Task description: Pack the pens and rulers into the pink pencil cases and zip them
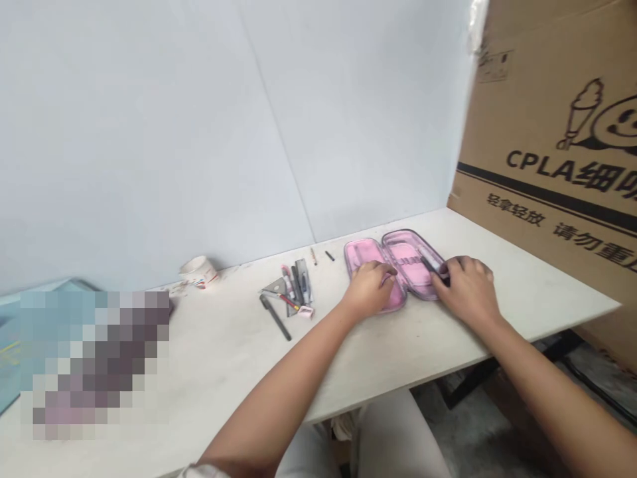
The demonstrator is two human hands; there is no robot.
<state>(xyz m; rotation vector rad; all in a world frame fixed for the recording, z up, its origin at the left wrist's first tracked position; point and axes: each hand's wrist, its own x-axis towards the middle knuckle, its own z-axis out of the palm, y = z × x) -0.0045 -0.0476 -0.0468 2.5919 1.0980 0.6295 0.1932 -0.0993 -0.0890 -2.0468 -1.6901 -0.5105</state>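
Note:
A pink pencil case [401, 255] lies unzipped and spread flat on the white table [223, 358]. My left hand [369, 287] rests on its left half, fingers curled and pressing down on the lining. My right hand [468, 287] sits over the right half, fingers pinched round a dark pen [428, 265] that lies slanted across the case. To the left of the case lies a small heap of stationery [291, 291]: pens, a set square, a pink sharpener.
A large printed cardboard box [552, 139] stands at the table's right end. A white cup [200, 271] lies near the wall. Two small bits [321, 255] lie behind the case. A blurred patch [94, 362] covers the left of the table.

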